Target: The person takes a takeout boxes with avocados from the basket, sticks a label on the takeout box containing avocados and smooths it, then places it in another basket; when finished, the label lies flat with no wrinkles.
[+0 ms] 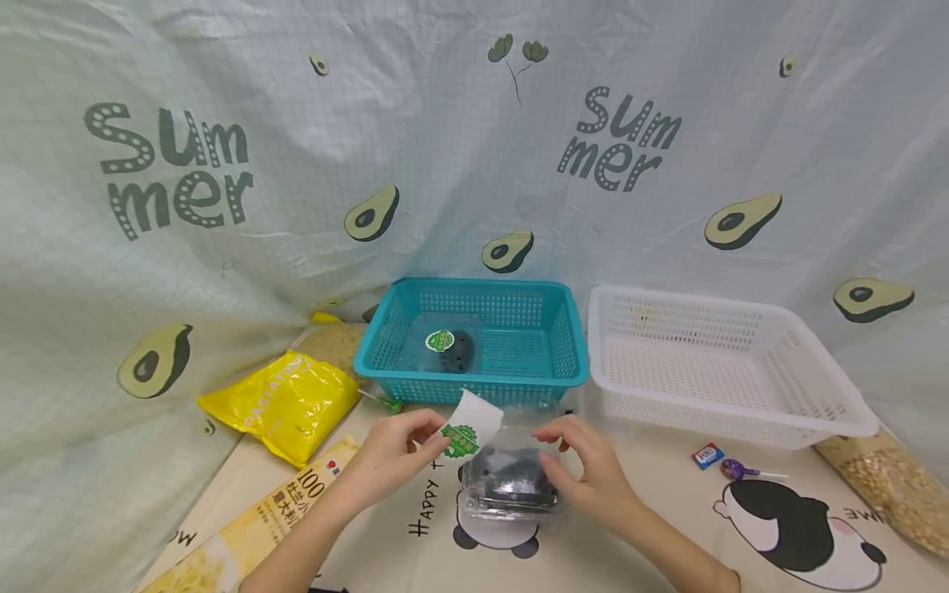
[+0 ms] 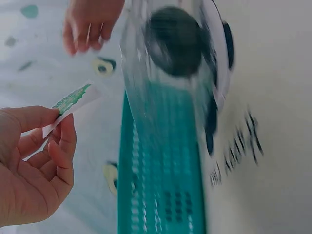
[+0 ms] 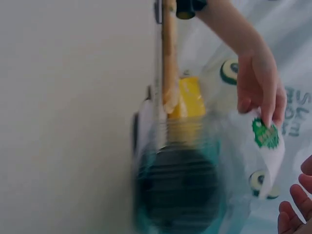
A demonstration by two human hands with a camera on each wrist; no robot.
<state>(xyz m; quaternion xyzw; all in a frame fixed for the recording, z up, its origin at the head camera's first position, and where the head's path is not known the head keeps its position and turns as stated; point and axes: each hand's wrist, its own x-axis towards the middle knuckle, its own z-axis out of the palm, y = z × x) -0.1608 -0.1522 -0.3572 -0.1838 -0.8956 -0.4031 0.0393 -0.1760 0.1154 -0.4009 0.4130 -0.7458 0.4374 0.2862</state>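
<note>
My left hand (image 1: 396,455) pinches a small white backing paper (image 1: 482,414) with a round green sticker (image 1: 461,441) on it between thumb and fingers. In the left wrist view, that paper (image 2: 90,97) stands tilted above the table. Below and between the hands sits a clear plastic clamshell box (image 1: 511,509) with a dark round thing (image 1: 517,476) inside; its kind is unclear. Its transparent lid seems raised at the back. My right hand (image 1: 589,469) hovers at the right of the box, fingers loosely bent, holding nothing. The right wrist view shows its fingertips (image 3: 297,207) apart from the paper.
Behind stands a teal basket (image 1: 474,387) holding another clear box (image 1: 423,350) with a green sticker. A white basket (image 1: 730,412) stands right of it. Yellow pasta bags (image 1: 292,403) lie left; a small red-blue packet (image 1: 708,455), a lollipop (image 1: 734,469) and a grain bag (image 1: 890,486) lie right.
</note>
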